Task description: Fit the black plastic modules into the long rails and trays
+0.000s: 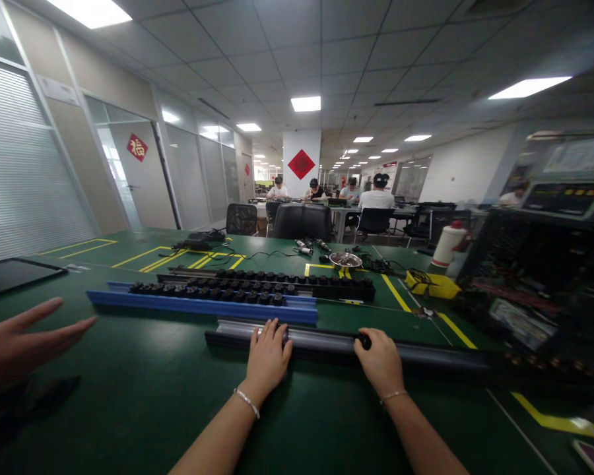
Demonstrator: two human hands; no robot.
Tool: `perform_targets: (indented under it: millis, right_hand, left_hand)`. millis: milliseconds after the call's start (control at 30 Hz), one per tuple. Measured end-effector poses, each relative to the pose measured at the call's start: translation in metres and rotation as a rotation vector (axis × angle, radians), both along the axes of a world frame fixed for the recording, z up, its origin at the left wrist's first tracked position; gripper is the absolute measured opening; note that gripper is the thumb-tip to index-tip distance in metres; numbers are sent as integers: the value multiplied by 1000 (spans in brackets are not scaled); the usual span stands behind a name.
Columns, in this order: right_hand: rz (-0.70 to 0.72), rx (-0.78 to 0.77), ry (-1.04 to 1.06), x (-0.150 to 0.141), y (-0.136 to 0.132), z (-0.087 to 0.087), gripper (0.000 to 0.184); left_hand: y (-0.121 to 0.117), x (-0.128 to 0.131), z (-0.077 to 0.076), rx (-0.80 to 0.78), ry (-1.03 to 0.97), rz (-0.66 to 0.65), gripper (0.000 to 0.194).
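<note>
A long black channel rail (218, 337) lies crosswise on the green table, with a grey metallic tube (321, 341) in its trough. My left hand (268, 356) rests over the tube and rail, fingers stretched out and thumb apart. Farther right, my right hand (380, 361) is closed, its thumb and fingers around a small black round part (364, 341) at the tube. What that part is, I cannot make out. Behind the rail stands a blue channel rail (202, 307) with rows of small black knob-like parts (237, 291) behind its front edge.
A co-worker's hand (30, 343) reaches in from the left. Farther back are a metal dish (345, 260), cables (267, 254), a yellow tray (433, 285) and a white bottle (448, 245). Dark electronic equipment (534, 290) stands at right. A black panel (14, 274) lies at left.
</note>
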State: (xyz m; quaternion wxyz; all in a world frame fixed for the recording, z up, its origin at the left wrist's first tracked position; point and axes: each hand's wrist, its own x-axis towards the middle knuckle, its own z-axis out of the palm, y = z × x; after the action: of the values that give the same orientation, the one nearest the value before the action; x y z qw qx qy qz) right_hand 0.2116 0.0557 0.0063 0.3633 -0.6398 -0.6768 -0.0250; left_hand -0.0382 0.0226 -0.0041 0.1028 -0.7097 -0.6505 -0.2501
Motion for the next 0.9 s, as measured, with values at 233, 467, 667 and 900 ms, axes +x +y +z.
perform_targets:
  millis: [233, 467, 667, 900]
  right_hand:
    - [44, -37, 50, -23, -2, 2, 28]
    - [76, -29, 112, -27, -1, 0, 28]
    - [121, -30, 185, -29, -2, 2, 28]
    - [172, -15, 229, -18, -2, 3, 33]
  left_hand:
    - [5, 30, 6, -43, -62, -187, 35]
    - [12, 72, 11, -131, -122, -295, 40]
    - [18, 98, 19, -219, -160, -335, 41]
    - [27, 109, 26, -262, -275, -240, 27]
